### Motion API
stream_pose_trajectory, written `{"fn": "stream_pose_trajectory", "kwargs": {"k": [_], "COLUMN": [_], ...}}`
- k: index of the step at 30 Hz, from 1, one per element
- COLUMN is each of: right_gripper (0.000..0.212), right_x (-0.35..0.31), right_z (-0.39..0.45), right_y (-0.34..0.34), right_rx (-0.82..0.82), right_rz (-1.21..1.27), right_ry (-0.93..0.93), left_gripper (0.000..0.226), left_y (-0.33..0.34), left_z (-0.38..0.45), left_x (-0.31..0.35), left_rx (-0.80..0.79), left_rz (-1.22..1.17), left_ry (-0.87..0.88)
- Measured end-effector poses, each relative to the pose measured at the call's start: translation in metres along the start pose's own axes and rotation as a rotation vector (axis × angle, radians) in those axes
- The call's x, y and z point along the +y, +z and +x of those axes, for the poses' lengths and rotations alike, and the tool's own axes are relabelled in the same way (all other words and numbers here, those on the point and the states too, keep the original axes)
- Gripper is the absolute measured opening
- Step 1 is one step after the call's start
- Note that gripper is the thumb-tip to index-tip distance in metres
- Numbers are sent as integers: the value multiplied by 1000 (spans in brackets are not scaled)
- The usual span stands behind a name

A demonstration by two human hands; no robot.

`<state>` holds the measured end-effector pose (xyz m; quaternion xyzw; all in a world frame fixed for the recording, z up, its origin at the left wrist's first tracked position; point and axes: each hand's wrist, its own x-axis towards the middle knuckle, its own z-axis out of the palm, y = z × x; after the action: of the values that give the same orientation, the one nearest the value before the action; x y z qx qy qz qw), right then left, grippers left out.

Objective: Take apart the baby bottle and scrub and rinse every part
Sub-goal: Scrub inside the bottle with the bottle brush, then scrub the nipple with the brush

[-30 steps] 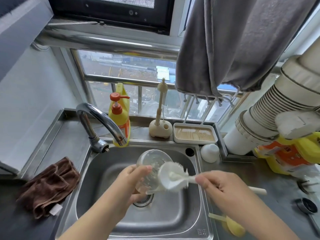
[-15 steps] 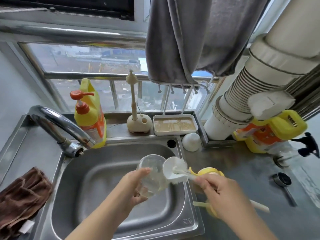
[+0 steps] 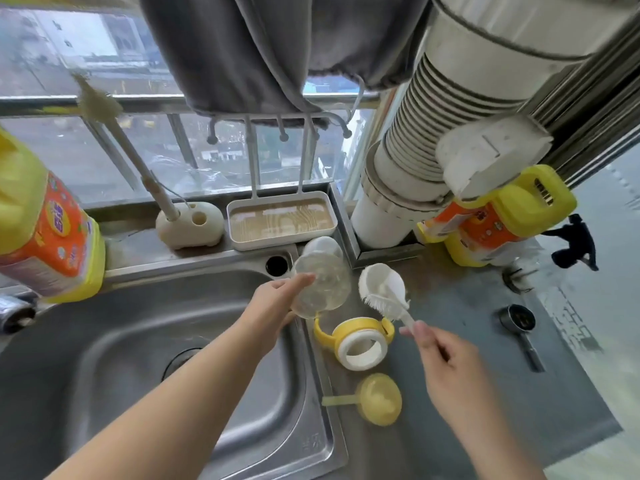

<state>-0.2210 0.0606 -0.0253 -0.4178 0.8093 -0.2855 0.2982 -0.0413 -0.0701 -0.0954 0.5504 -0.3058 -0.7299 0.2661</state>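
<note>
Left hand [image 3: 277, 303]: grips the clear bottle body [image 3: 320, 285], held over the right rim of the sink [image 3: 145, 344].
Right hand [image 3: 446, 372]: pinches the handle of the white brush [image 3: 382, 289], bristle head just beside the bottle, outside it.
Surface [image 3: 460, 341], below the hands: yellow handled collar [image 3: 356, 339] with white ring; yellow cap-like part [image 3: 379, 398] nearer the person; white dome-shaped piece [image 3: 322, 245] behind the bottle, identity uncertain.
Status, judged: disassembly done. Bottle body in the scrubbing stage; collar and cap apparently still await scrubbing; rinsing remains.
</note>
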Motion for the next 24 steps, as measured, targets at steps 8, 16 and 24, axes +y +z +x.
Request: {"fn": "stream_pose_trajectory", "kwargs": {"k": [8,16,24], "right_gripper": [32,34,28], "right_x": [12,18,32], "right_z": [34,53,59], "right_y": [5,1,-1], "right_rx": [-52,-49,-57], "right_rz": [-3,6,13], "right_ry": [16,37,36], "left_gripper": [30,38,82], "left_y": [17,10,10], "left_z": [1,27,85], "left_x": [0,30,49], "left_rx": [41,180,-283], "left_rz": [295,805,1841], "left_ry": [78,419,737]}}
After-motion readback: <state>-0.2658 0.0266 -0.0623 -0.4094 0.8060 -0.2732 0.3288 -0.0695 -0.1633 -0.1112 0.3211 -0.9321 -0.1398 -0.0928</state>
